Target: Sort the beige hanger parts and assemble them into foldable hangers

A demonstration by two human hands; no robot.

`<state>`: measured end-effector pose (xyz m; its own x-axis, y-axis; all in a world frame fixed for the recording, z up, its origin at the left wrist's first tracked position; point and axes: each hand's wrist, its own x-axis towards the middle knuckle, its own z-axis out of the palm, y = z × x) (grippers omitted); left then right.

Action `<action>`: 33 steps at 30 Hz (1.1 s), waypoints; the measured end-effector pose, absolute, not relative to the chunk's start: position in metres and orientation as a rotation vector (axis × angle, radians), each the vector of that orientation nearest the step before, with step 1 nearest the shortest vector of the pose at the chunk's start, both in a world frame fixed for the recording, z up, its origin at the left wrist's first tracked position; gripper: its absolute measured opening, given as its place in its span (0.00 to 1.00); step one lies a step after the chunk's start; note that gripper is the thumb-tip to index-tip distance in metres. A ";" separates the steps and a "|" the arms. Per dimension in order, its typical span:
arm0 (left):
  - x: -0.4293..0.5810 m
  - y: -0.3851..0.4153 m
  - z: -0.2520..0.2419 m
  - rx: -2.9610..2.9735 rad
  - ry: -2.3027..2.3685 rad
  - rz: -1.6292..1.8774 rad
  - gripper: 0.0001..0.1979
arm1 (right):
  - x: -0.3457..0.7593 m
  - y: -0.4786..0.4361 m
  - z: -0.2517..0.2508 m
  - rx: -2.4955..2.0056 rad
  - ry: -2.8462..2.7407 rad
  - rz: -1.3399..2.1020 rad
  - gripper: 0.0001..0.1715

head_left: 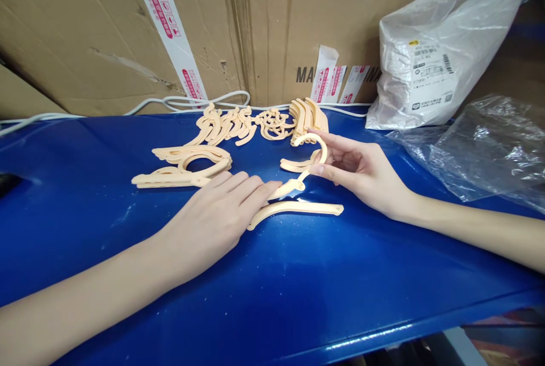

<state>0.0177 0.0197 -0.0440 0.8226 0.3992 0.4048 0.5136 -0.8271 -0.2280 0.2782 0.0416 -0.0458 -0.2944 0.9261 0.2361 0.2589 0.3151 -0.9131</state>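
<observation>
My right hand (353,170) pinches a cream plastic hook (322,149) between thumb and fingers, its curve upward. The hook's lower end meets a cream arm piece (289,188), and my left hand (227,207) is closed over the other end of that piece. Just below lies a loose curved arm (298,207) on the blue table. A few curved pieces (293,165) rest behind the hook, partly hidden by my right fingers. Left of my left hand is a stack of cream hanger parts (183,168).
Piles of cream arms (221,125), hooks (275,123) and more arms (309,116) line the back of the blue table (272,298). Behind stand cardboard boxes (272,25) and a white cable (147,102). A labelled plastic bag (430,65) and clear wrap (489,150) are at right.
</observation>
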 end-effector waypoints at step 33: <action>0.057 0.042 -0.009 -3.415 -2.666 -1.138 0.06 | 0.274 0.029 -0.039 -0.842 -2.458 0.280 0.23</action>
<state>0.0572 0.0420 -0.0089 0.4843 0.8059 -0.3406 0.3116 0.2049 0.9279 0.2735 0.0291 -0.0392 -0.6701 0.6188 0.4099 0.5107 0.7851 -0.3504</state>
